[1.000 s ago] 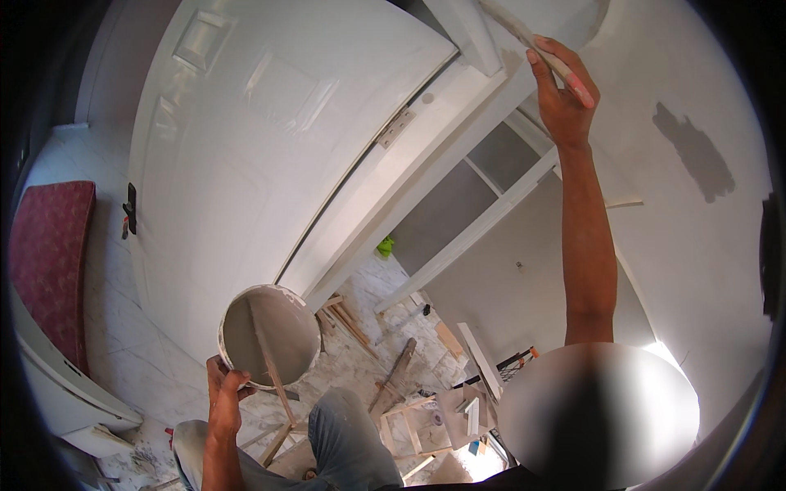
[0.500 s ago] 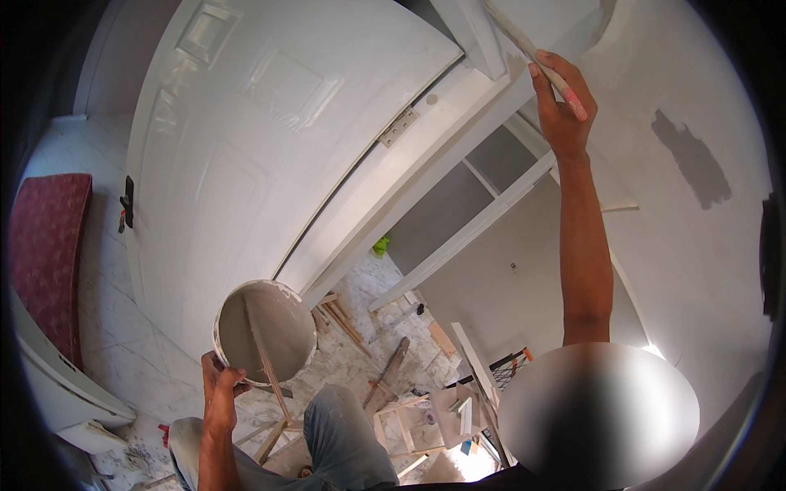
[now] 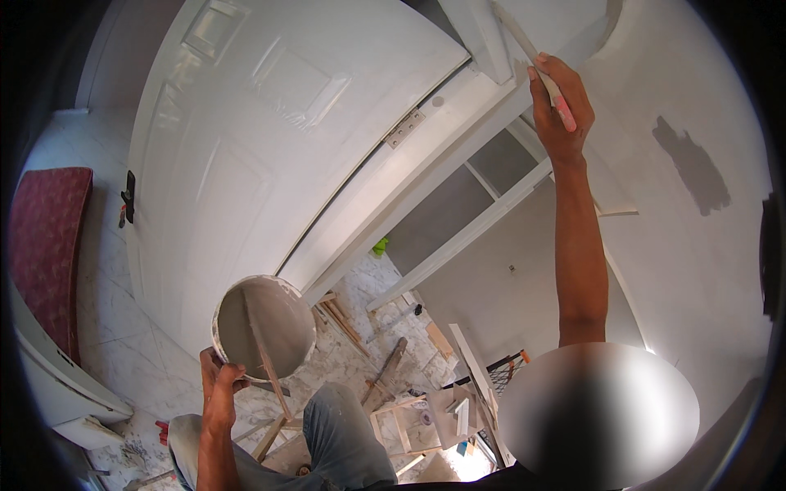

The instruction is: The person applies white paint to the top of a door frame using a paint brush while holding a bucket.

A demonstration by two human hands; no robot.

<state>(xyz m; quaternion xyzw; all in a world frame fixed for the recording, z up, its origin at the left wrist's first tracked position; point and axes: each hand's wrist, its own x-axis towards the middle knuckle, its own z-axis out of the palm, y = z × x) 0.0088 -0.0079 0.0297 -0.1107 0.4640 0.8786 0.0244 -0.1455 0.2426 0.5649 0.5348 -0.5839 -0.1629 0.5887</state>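
Observation:
My left hand [image 3: 219, 380] grips the near-left rim of a round pale bucket [image 3: 288, 315], fingers closed over its edge. Grey paint or similar wet coating [image 3: 237, 327] lies inside it, and a thin wooden stick [image 3: 266, 356] leans out over the near rim. High at the upper right, my right hand [image 3: 563, 106] is closed round a slim, paint-smeared handle with a red end, which looks like a paintbrush [image 3: 517, 33]. Its far end reaches the top of the picture beside the white door frame [image 3: 483, 49]; I cannot make out the bristles.
A white panelled door [image 3: 237, 164] stands open on the left, its hinge [image 3: 405, 128] at the frame. The pale wall [image 3: 655, 74] on the right bears a dark grey patch [image 3: 692, 168]. Wood scraps [image 3: 386, 375] litter the marble-look floor below. A maroon cushion [image 3: 49, 254] stands far left.
My right hand has shifted slightly down with the paintbrush, whose handle has turned a little steeper. The bucket and my left hand stay almost where they were.

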